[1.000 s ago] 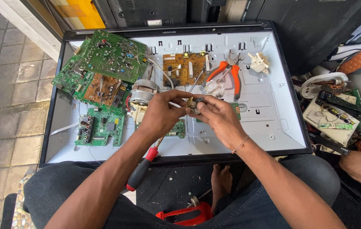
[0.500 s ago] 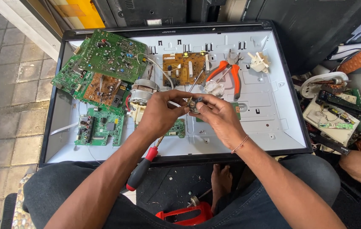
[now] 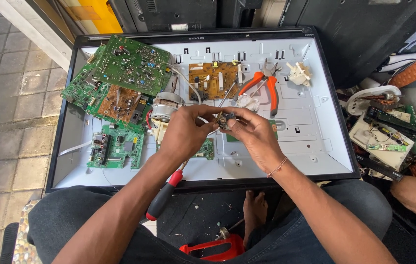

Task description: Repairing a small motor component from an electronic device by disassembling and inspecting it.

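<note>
A small dark metal-and-brown electronic part (image 3: 226, 120) is pinched between the left hand (image 3: 184, 128) and right hand (image 3: 253, 133). Beneath lie green circuit boards (image 3: 129, 63), orange-handled pliers (image 3: 262, 84) and a grey motor (image 3: 165, 108) on the white panel (image 3: 310, 127).

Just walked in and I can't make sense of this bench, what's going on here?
A seated person holds a small electronic part between both hands, left hand and right hand, over an opened flat screen panel. Green circuit boards, a small motor and orange pliers lie on the panel. A red-handled screwdriver rests at its near edge.

Circuit boards (image 3: 120, 73) on panel's (image 3: 315, 127) left, pliers (image 3: 261, 85) behind both hands, screwdriver (image 3: 166, 193) at its front edge.
</note>
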